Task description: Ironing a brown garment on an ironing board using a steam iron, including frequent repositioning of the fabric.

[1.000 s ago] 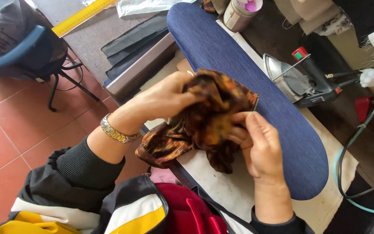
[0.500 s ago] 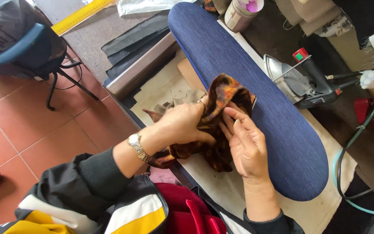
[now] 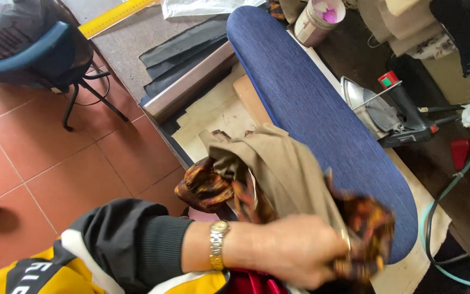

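My left hand (image 3: pixel 295 250), a gold watch on its wrist, reaches across to the lower right and grips a bunched garment (image 3: pixel 284 169). The garment shows a tan inner side on top, and brown-and-orange patterned fabric (image 3: pixel 205 188) hangs at its left and right ends. It lies over the near end of a long blue padded ironing board (image 3: pixel 311 92), partly on the pale table cover beside it. My right hand is hidden from view.
An iron (image 3: pixel 382 114) rests to the right of the board, with a green cable (image 3: pixel 436 218) trailing down. A round tub (image 3: pixel 316 22) stands at the board's far end. A blue chair (image 3: pixel 33 49) stands on the red tile floor at left. Red cloth (image 3: pixel 251 283) lies at the bottom edge.
The garment has been turned so its tan inner side faces up. My left hand has swept right across it and grips its right end. My right hand has left the view.
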